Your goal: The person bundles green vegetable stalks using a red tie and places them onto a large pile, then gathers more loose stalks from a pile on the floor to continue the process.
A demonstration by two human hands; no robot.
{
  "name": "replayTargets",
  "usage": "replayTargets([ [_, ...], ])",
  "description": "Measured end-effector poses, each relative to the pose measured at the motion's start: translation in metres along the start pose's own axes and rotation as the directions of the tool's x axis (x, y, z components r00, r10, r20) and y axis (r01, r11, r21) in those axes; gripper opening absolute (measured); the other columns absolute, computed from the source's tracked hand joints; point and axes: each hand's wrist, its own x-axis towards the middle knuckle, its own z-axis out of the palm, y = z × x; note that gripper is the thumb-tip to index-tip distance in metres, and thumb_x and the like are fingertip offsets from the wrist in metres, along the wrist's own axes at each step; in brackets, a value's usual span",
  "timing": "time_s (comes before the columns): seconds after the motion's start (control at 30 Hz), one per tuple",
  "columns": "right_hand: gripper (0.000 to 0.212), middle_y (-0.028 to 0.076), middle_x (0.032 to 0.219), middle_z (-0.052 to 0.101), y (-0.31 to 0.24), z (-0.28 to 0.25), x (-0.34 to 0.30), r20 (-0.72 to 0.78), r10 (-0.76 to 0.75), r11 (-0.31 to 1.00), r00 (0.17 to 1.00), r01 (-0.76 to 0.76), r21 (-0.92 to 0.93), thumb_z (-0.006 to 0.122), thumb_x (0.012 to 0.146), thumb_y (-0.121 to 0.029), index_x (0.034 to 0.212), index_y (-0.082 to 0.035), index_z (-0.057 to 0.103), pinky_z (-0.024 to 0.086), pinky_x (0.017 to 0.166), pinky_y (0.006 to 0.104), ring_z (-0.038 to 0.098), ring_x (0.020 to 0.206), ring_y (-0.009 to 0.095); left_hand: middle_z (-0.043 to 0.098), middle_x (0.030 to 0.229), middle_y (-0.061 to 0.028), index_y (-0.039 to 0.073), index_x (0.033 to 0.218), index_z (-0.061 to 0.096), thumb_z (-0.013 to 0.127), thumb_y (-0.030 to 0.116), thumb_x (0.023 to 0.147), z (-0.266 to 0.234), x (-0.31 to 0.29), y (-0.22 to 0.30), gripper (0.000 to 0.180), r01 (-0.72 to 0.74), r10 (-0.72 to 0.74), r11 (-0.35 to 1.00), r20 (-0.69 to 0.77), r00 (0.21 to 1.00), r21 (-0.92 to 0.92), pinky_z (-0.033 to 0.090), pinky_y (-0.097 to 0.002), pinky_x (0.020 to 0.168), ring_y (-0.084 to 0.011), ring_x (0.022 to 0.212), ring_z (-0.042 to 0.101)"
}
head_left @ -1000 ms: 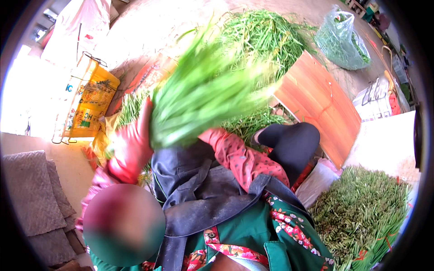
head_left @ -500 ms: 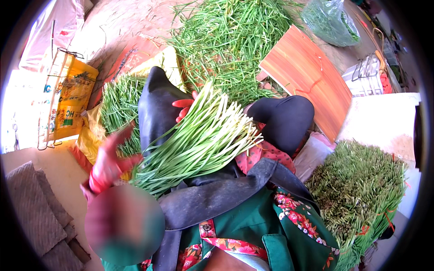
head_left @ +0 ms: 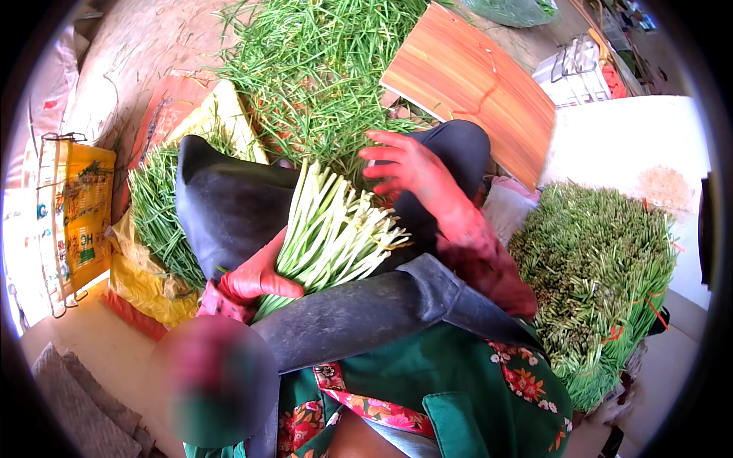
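Observation:
My left hand [head_left: 258, 278], in a red glove, grips a bunch of green stalks with pale cut ends [head_left: 328, 233] that lies across my lap on a dark grey apron [head_left: 229, 206]. The pale ends point up and to the right. My right hand [head_left: 416, 172], also in a red glove, hovers with its fingers spread just right of the bunch's cut ends, holding nothing.
A loose heap of green stalks [head_left: 321, 69] covers the ground ahead. An orange-brown wooden board [head_left: 469, 84] lies at the upper right. Tied bundles [head_left: 595, 267] are stacked on my right. A yellow sack [head_left: 84, 210] stands at the left, more stalks [head_left: 156, 210] beside it.
The bunch came down from in front of the camera onto my lap and turned so its pale cut ends face up. My right hand came into view beside those ends.

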Motion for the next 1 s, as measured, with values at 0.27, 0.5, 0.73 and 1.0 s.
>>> replayTargets([
  [0.27, 0.017, 0.013, 0.092, 0.062, 0.061, 0.059, 0.011, 0.166, -0.403, 0.359, 0.9, 0.323, -0.876, 0.059, 0.084, -0.015, 0.1, -0.01, 0.061, 0.05, 0.069, 0.0397, 0.061, 0.084, 0.033, 0.051, 0.127, -0.0071, 0.0, 0.135, 0.034, 0.076, 0.015, 0.072, -0.002, -0.02, -0.027, 0.077, 0.092, -0.093, 0.996, -0.273, 0.958, -0.017, 0.032, -0.033, 0.102, -0.0177, 0.117, 0.046],
  [0.5, 0.025, 0.015, 0.089, 0.064, 0.05, -0.049, 0.097, -0.236, -0.126, 0.572, 0.963, -0.124, -0.811, 0.052, 0.088, -0.023, 0.107, -0.009, 0.058, 0.049, 0.072, 0.0369, 0.062, 0.08, 0.028, 0.054, 0.124, -0.0107, -0.001, 0.134, 0.035, 0.073, 0.016, 0.072, 0.005, -0.022, -0.024, 0.075, -0.012, -0.026, 0.993, -0.317, 0.948, -0.117, 0.04, -0.0333, 0.097, -0.021, 0.112, 0.052],
  [0.73, 0.042, 0.012, 0.126, 0.053, -0.004, 0.073, 0.092, 0.536, -0.286, 0.781, 0.794, 0.517, -0.349, 0.052, 0.093, -0.033, 0.123, -0.005, 0.051, 0.04, 0.097, 0.0341, 0.051, 0.114, 0.024, 0.051, 0.127, -0.0126, -0.002, 0.136, 0.032, 0.075, 0.022, 0.069, -0.003, -0.022, -0.016, 0.083, 0.01, -0.046, 0.975, -0.158, 0.986, -0.221, 0.038, -0.0328, 0.098, -0.0221, 0.115, 0.05],
  [1.0, 0.062, 0.013, 0.117, 0.056, 0.004, -0.013, 0.028, 0.002, 0.105, 0.924, 0.995, -0.096, -0.37, 0.055, 0.089, -0.044, 0.129, 0.001, 0.042, 0.046, 0.086, 0.0301, 0.053, 0.107, 0.018, 0.053, 0.125, -0.0136, -0.002, 0.135, 0.034, 0.075, 0.023, 0.067, -0.013, -0.033, -0.032, 0.083, -0.191, 0.069, 0.929, -0.36, 0.93, -0.316, 0.041, -0.0349, 0.097, -0.0235, 0.11, 0.054],
])
